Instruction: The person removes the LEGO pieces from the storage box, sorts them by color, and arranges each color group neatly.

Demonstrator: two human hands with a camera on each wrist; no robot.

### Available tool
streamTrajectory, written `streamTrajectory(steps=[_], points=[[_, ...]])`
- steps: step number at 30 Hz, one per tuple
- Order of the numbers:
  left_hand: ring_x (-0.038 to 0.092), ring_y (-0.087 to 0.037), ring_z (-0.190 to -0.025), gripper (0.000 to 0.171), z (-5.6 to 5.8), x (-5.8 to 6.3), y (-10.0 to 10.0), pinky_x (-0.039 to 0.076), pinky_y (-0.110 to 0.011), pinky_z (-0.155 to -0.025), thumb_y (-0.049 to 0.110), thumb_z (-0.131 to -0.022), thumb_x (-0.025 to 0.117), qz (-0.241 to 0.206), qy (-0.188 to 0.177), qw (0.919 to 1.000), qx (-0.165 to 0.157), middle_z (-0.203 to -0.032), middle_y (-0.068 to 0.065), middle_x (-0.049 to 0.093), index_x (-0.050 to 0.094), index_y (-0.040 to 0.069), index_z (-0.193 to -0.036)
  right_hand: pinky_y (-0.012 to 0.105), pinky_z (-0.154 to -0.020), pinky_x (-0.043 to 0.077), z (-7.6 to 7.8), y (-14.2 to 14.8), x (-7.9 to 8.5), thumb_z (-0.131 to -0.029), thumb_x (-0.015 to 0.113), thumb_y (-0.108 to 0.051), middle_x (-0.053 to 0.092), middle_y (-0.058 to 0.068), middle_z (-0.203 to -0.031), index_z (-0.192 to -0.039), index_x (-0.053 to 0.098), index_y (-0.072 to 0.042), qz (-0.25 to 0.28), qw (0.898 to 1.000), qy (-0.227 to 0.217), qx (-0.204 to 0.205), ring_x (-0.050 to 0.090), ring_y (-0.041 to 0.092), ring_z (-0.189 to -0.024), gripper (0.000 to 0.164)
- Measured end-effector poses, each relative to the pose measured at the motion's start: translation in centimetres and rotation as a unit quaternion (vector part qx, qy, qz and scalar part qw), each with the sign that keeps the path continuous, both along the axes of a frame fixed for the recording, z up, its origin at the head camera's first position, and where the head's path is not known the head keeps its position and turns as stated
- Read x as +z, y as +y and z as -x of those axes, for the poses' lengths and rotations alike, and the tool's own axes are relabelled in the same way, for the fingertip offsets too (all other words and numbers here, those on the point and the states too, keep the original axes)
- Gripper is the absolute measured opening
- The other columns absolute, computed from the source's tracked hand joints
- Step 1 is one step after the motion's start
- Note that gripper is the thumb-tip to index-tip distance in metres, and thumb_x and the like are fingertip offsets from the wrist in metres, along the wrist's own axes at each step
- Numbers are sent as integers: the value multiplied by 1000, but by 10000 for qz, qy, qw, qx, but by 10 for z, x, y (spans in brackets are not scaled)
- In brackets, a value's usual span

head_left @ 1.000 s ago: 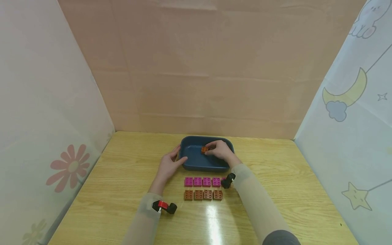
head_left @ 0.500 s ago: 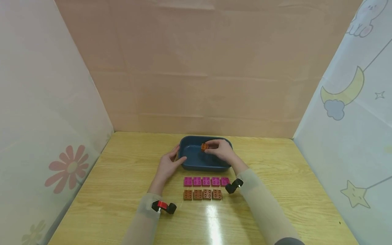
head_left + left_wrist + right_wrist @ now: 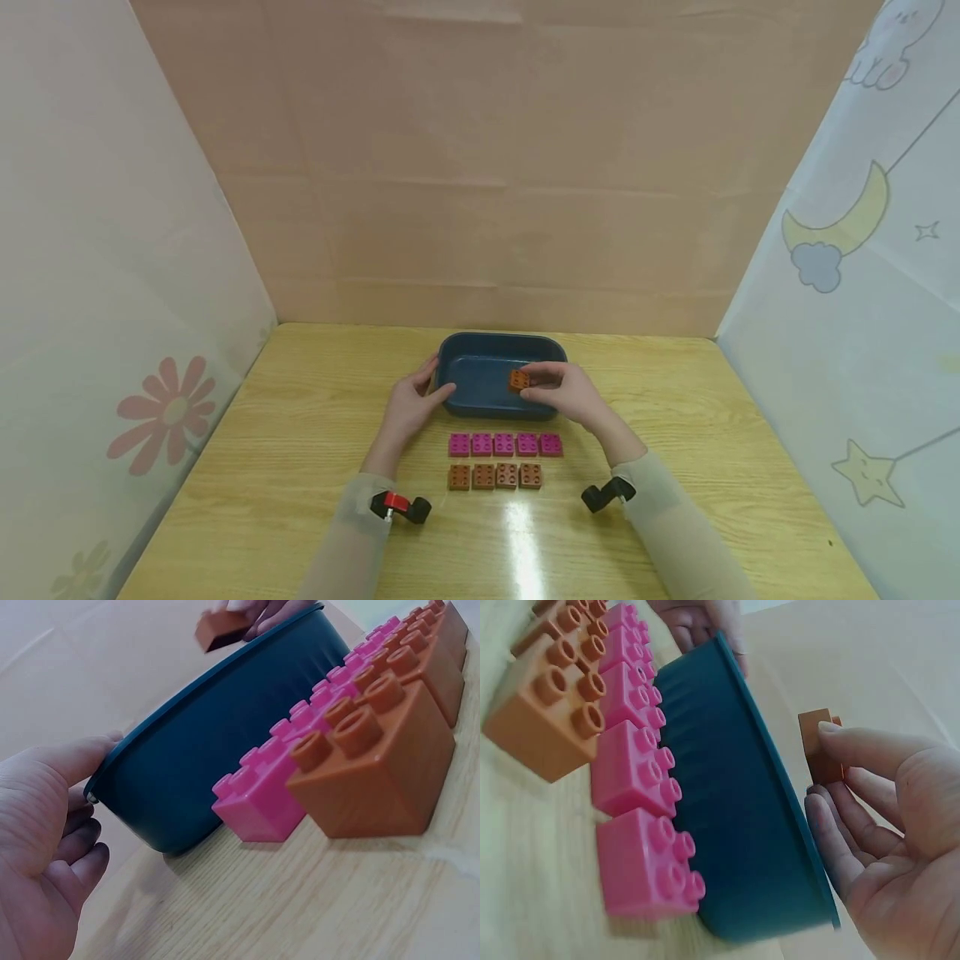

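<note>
A dark blue rectangular plastic bin (image 3: 502,410) stands on the table. At its left end my left hand (image 3: 411,407) holds it, the thumb at the front left corner and the fingers along the outer side. My right hand (image 3: 572,393) pinches an orange toy building block (image 3: 518,381) between thumb and fingertips. In the right wrist view this orange block (image 3: 822,746) is raised above the bin's rim (image 3: 769,742). In front of the bin lies a row of several pink blocks (image 3: 504,444), studs up. A row of several orange blocks (image 3: 483,477) lies nearer to me.
The wooden table (image 3: 337,358) carries the bin and both rows. Behind it rises a tan backdrop (image 3: 450,208). White printed sheets (image 3: 150,250) flank the table left and right. Each sleeve carries a small black wrist mount (image 3: 411,507).
My right hand has lifted the orange block from inside the bin and drawn it right and towards me. The rightmost pink block has come into full view. My left hand has stayed on the bin.
</note>
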State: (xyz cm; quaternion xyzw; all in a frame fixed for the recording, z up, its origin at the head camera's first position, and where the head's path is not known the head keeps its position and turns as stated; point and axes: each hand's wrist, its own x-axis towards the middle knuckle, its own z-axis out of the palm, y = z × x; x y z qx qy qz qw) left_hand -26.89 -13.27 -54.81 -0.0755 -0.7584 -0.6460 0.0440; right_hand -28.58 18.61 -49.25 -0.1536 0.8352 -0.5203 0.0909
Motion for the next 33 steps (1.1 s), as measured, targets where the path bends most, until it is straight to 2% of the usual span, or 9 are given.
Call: streamTrajectory(steps=[4, 10, 16, 18, 23, 30, 33], points=[[35, -27, -157, 75, 0, -1, -1, 35, -44, -125, 25, -97, 83, 15, 32, 10000, -4, -166, -9, 44, 47, -1, -158, 39, -94, 63, -15, 14, -4, -94, 86, -20, 73, 15, -130, -137, 72, -6, 255, 9994, -160, -187, 72, 30, -116, 48], [34, -28, -157, 74, 1, -2, -1, 36, -45, -125, 23, -98, 83, 22, 6, 10000, -10, -167, -11, 43, 46, -2, -158, 31, -96, 61, -35, 33, -7, -97, 83, -20, 68, 18, -137, -143, 67, -4, 474, 9984, -111, -281, 68, 34, -121, 52], [32, -33, -158, 71, -9, 18, 5, 33, -49, -126, 10, -99, 79, 33, -163, 9999, 23, -167, -17, 40, 43, -9, -157, 30, -95, 61, -54, 53, -14, -95, 84, -16, 69, 19, -137, -138, 69, -2, 500, 9978, -214, -378, 69, 38, -122, 47], [32, -34, -157, 70, -8, 17, 6, 33, -49, -126, 9, -99, 78, 51, -152, 9999, 61, -167, -18, 41, 43, -9, -157, 29, -95, 61, -58, 60, -19, -95, 84, -14, 69, 19, -136, -137, 71, -2, 441, 9983, -235, -283, 69, 39, -121, 45], [34, -32, -157, 71, 0, 1, 3, 36, -48, -125, 12, -99, 80, 132, -110, 9998, 115, -167, -14, 42, 45, -6, -157, 28, -94, 61, -70, 72, -23, -93, 85, -12, 70, 20, -133, -133, 72, 0, 198, 9991, -355, 122, 70, 37, -118, 44], [36, -31, -156, 71, 0, 2, 2, 37, -48, -124, 17, -98, 82, 112, -6, 9999, 82, -166, -13, 44, 47, -5, -157, 29, -88, 63, -75, 79, -23, -91, 86, -11, 71, 19, -130, -129, 73, 0, -95, 9969, -564, 539, 71, 30, -110, 42], [34, -31, -157, 71, 1, 2, 2, 36, -48, -125, 15, -99, 80, 153, -61, 9998, 92, -167, -14, 43, 46, -6, -157, 28, -90, 62, -75, 79, -24, -89, 88, -11, 72, 16, -128, -128, 74, -1, -274, 9959, -556, 654, 71, 28, -110, 43]])
